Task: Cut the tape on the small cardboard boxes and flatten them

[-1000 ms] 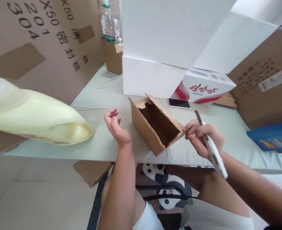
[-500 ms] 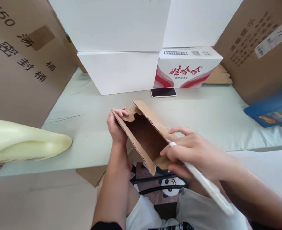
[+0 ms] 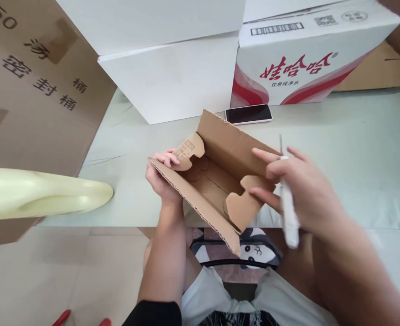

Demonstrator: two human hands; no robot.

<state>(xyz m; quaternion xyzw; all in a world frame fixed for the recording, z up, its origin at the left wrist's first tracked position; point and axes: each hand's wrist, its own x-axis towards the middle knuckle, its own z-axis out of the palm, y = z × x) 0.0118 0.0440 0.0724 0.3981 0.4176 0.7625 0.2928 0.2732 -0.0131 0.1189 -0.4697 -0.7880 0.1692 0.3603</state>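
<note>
A small brown cardboard box (image 3: 216,181) tilts above the table's near edge, its top open and its inside bare. My left hand (image 3: 162,174) is closed around the left end, fingers over the rim beside a notched flap (image 3: 189,151). At the other end, my right hand (image 3: 298,185) holds a slim white-handled knife (image 3: 289,213), its thin metal tip pointing up and away. Fingers of that hand reach over the box's far wall and the right notched flap (image 3: 243,203). Part of the knife's handle is hidden by the fingers.
A phone (image 3: 248,114) lies on the pale green table (image 3: 132,136) by a white-and-red carton (image 3: 298,59). White boxes (image 3: 172,77) stand behind, a large brown carton (image 3: 33,90) at left. A pale yellow rounded object (image 3: 50,192) juts in from the left.
The box has opened wider, its far wall folded outward and the right flap now showing. My right hand has moved right, swinging the knife upright. The view has shifted.
</note>
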